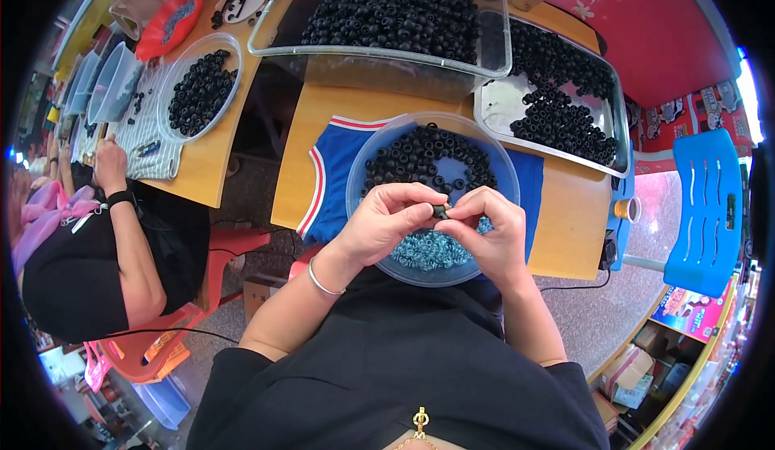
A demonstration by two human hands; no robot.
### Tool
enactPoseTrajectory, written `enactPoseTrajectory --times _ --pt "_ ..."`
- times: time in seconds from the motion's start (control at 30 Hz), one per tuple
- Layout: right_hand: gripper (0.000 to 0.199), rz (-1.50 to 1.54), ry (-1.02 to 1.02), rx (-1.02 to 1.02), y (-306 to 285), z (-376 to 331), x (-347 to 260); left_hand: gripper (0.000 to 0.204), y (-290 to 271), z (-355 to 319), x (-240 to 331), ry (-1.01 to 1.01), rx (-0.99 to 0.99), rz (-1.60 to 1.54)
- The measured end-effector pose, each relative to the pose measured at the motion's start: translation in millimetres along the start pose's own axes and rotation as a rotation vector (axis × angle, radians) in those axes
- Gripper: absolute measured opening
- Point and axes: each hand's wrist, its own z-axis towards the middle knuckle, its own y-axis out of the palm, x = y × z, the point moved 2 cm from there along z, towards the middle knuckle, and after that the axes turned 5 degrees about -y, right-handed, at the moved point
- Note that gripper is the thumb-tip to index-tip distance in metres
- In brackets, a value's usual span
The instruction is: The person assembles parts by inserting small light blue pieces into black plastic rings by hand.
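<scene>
Over a round clear bowl (353, 177), my left hand (386, 222) and my right hand (491, 228) meet fingertip to fingertip. Between them they pinch one small black ring-shaped part (440, 211). Both hands are closed, thumbs against forefingers. Inside the bowl, the far side holds many loose black ring-shaped parts (404, 153). The side nearer me has a heap of small pale-blue translucent pieces (432, 250), partly covered by my hands. Under the bowl lies a blue cloth with red and white trim (327, 177).
Beyond the bowl stands a large clear bin (379, 53) heaped with black parts. To its right is a metal tray (499, 115) of the same parts. A co-worker's hand (111, 163) is at the left table, near another bowl (167, 119). A blue chair (702, 216) stands right.
</scene>
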Motion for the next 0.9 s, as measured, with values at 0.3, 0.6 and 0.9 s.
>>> enactPoseTrajectory --times 0.3,0.6,0.9 --pt "0.037 0.007 0.077 -0.216 -0.9 6.7 -6.7 0.046 -1.6 3.1 8.5 -0.113 -0.010 0.032" --pt "0.026 -0.032 -0.029 -0.106 8.2 -0.4 -1.6 0.046 -1.7 0.6 6.7 -0.136 -0.063 0.022" --pt "0.042 0.125 0.061 -0.085 0.4 1.0 -6.5 0.022 21.8 16.6 50.6 -0.009 -0.017 0.340"
